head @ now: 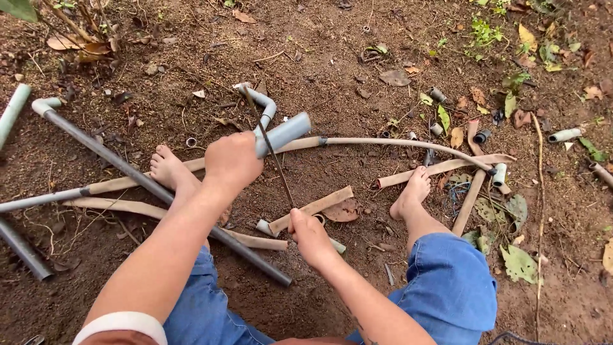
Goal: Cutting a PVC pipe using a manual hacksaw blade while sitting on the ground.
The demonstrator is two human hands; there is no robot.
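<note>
Grey pipe (283, 133): gripped in left hand (231, 160), raised above the soil.
Hacksaw blade (271, 150): pinched in right hand (308, 235), laid across the grey pipe beside the left hand.
Progress: cut apparently begun, pipe not yet parted.
Room: long dark pipe (159, 188) close under the grey pipe; bare feet flanking; open dirt beyond.

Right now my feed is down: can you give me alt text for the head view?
A squatting person's left hand grips a grey plastic pipe while the right hand draws a thin saw blade across it, over bare soil strewn with hoses, pipe offcuts and leaves.
</note>
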